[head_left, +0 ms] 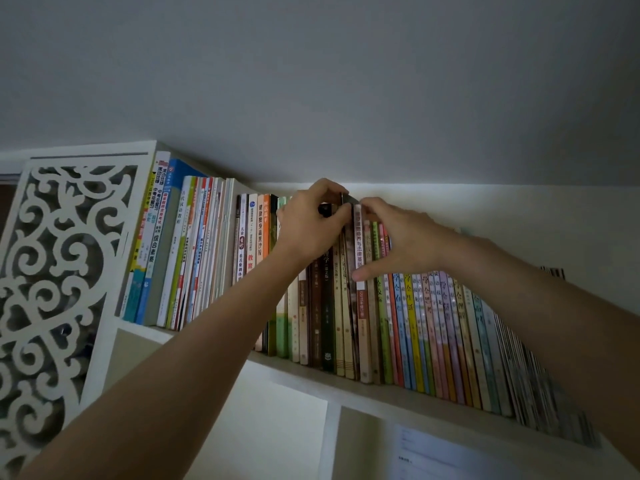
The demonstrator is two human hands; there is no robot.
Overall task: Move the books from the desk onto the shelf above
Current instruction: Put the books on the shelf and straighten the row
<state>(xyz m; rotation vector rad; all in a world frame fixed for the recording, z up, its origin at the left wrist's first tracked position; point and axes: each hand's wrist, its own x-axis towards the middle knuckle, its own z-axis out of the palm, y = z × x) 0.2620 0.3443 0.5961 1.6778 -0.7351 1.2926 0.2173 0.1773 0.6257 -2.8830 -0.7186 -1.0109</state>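
Observation:
A long row of upright books fills the white shelf (363, 389) above me. Near the middle of the row stands a thin dark book (350, 258), its top edge a little higher than its neighbours. My left hand (308, 223) grips the tops of the books just left of it, fingers curled over their upper edges. My right hand (398, 240) pinches the white-and-pink spined book (360, 306) to its right, with the thumb pressed on that spine lower down. The desk is out of view.
A taller group of books (180, 251) stands at the shelf's left end beside a white carved fretwork panel (59, 271). Thin colourful books (450, 334) lean along the right. A sheet of paper (450, 455) hangs below the shelf. The ceiling is close above.

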